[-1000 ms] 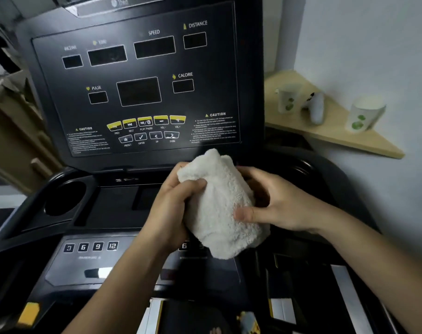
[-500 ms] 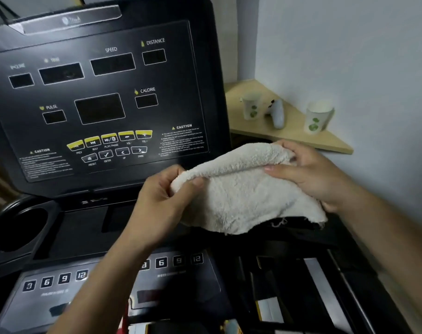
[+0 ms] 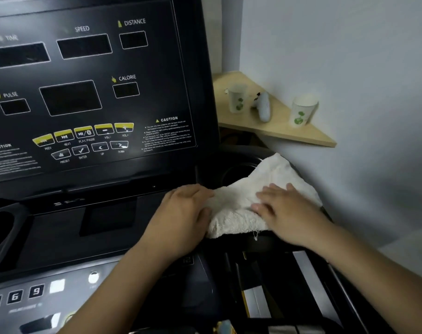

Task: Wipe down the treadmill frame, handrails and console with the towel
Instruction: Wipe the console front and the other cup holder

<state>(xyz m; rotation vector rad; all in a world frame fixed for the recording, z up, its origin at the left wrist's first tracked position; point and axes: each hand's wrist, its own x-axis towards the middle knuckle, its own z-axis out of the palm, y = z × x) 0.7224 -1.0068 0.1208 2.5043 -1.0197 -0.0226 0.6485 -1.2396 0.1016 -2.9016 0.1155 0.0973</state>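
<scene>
The towel [image 3: 258, 201] isn't bunched up in mid-air anymore, it's now spread over the right cup holder [image 3: 236, 171] of the console [image 3: 89, 92]. Left hand [image 3: 183, 213] grips its left edge, right hand [image 3: 284, 210] presses flat and open on top.

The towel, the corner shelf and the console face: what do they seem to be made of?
The towel looks like cream terry cotton: a nubby looped pile and a frayed thread at its edge. The corner shelf looks like pale wood or laminate board, matte, with a plain edge. The console face seems to be glossy black plastic with printed labels.
</scene>
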